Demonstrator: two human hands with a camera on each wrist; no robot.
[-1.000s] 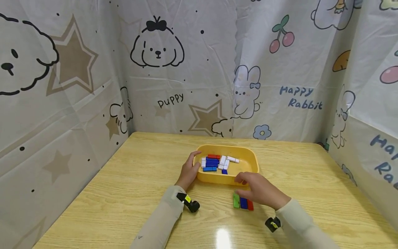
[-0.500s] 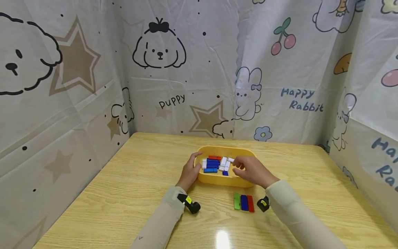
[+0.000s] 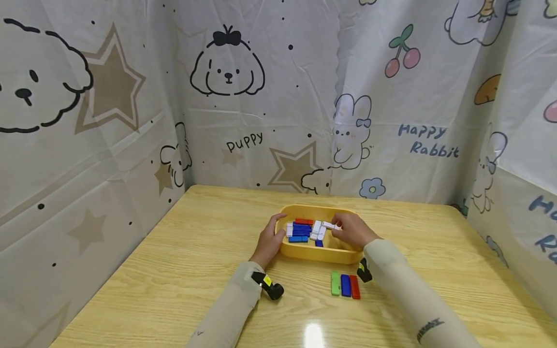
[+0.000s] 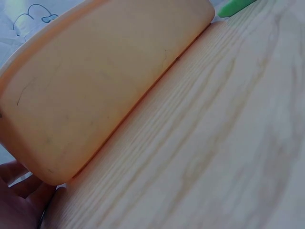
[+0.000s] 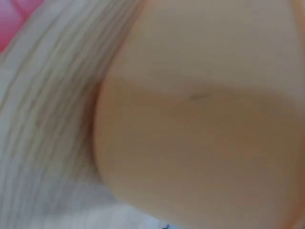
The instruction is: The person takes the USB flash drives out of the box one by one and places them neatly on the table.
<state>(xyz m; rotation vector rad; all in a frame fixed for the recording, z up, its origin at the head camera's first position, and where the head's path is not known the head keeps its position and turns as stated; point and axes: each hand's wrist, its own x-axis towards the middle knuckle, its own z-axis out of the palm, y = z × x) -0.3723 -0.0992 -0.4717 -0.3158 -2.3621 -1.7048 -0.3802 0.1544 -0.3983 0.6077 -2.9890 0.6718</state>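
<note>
A yellow tray [image 3: 319, 253] with raised walls sits on the table, holding several small oblong plastic pieces, mostly white and blue. My left hand [image 3: 267, 244] grips the tray's left end, thumb at the near rim and fingers round the outer wall. Over the right part of the tray, my right hand [image 3: 354, 230] pinches the right end of a white plastic piece [image 3: 329, 225] with thumb and index finger. In the left wrist view the left fingers [image 4: 21, 179] show beside the tray's outer wall [image 4: 109, 90]. The right wrist view shows mostly the blurred tray wall [image 5: 200, 152], not the fingers.
In front of the tray's right half lie a green piece [image 3: 335, 283], a blue piece [image 3: 345, 285] and a red piece [image 3: 355, 286], side by side. The wooden table [image 3: 174, 270] is backed and flanked by a patterned cloth [image 3: 252, 106].
My right hand has moved from the tray's near rim, above the coloured row, into the tray and to the white piece. The left hand keeps its grip. The view has shifted slightly.
</note>
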